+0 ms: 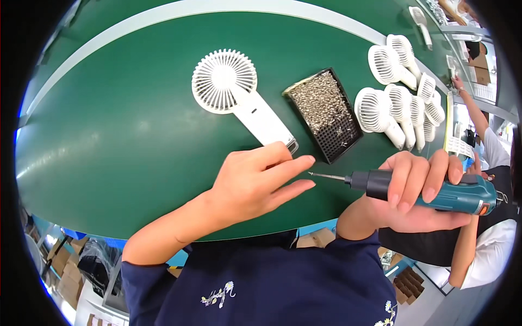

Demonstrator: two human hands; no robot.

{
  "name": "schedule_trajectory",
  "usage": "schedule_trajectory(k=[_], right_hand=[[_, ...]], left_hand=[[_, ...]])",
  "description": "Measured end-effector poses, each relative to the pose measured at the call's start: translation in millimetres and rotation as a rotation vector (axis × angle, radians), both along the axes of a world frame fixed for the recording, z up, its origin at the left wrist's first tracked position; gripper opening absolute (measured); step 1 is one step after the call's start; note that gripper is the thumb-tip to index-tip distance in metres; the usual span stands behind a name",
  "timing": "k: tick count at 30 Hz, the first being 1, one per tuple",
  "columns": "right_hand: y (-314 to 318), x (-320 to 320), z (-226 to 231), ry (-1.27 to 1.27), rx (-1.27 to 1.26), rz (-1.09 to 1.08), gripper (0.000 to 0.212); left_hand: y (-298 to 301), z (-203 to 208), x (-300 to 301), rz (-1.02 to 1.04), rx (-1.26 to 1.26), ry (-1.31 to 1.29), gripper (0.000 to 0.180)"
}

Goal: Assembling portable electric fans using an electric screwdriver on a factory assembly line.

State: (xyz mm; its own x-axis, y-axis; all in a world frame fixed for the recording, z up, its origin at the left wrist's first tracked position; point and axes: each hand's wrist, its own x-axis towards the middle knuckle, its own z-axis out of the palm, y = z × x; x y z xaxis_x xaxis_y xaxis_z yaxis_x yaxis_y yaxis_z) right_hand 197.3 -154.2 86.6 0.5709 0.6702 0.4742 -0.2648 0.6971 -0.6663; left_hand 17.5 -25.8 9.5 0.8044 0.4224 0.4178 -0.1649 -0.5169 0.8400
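My right hand [418,190] is wrapped round a teal and black electric screwdriver [459,194], its thin bit aimed left toward my other hand. The bit's tip is close to the fingertips of my left hand [255,179], whose index finger and thumb are stretched out and apart with nothing visible between them. Just beyond that hand lies a white handheld fan [261,117], with its round slatted head up and to the left. The base of its handle is beside my left knuckles and partly hidden; I cannot tell whether they touch.
A black perforated tray [331,144] heaped with small metal screws [321,98] sits right of the fan. Several more white fans [375,111] cluster on the right of the green table [125,130]. Another person [484,233] is at the right edge.
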Motion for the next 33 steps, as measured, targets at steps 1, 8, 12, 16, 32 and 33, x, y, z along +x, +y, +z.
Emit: schedule_trajectory(k=[1, 8, 12, 16, 32, 33], right_hand=[[2.4, -2.7, -1.9, 0.006, 0.001, 0.003, 0.070], [11.3, -15.9, -9.2, 0.076, -0.046, 0.082, 0.073], [22.2, -22.0, -12.8, -0.068, -0.033, 0.090, 0.071], [34.6, -38.2, -5.4, -0.301, -0.013, 0.083, 0.070], [46.1, -61.7, -13.5, -0.320, -0.134, 0.087, 0.053], [45.9, -60.1, -11.8, -0.337, -0.140, 0.102, 0.057]], left_hand=[[-0.3, -2.9, -2.6, 0.003, 0.001, 0.006, 0.038], [0.7, -7.7, -9.0, -0.048, -0.044, 0.010, 0.018], [9.5, -8.6, -12.6, -0.082, 0.020, 0.048, 0.018], [30.1, 2.7, -16.5, -0.094, 0.018, 0.157, 0.031], [26.9, -14.4, -16.0, -0.054, -0.151, 0.142, 0.031], [26.1, -12.8, -15.7, -0.051, -0.156, 0.144, 0.031]])
